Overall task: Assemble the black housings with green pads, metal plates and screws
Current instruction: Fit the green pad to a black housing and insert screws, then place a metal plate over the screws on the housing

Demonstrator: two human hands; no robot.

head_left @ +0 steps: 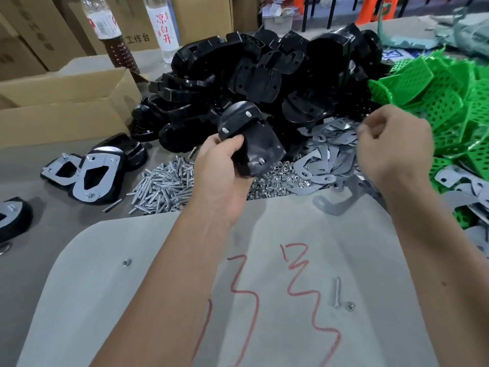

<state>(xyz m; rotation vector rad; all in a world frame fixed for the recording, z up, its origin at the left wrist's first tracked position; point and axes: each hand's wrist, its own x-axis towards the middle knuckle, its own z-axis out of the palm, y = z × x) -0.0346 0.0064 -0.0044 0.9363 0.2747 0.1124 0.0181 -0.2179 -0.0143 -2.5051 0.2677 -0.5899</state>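
Your left hand [225,165] grips a black housing [250,139] up off the table, over the screw pile [164,186], three screw ends poking through its back. It's rigid, light moulded plastic, glossy and probably slick, so hold it by the rim. Your right hand [391,149] hovers curled over the metal plates [325,152]; it may be pinching something, I can't tell.
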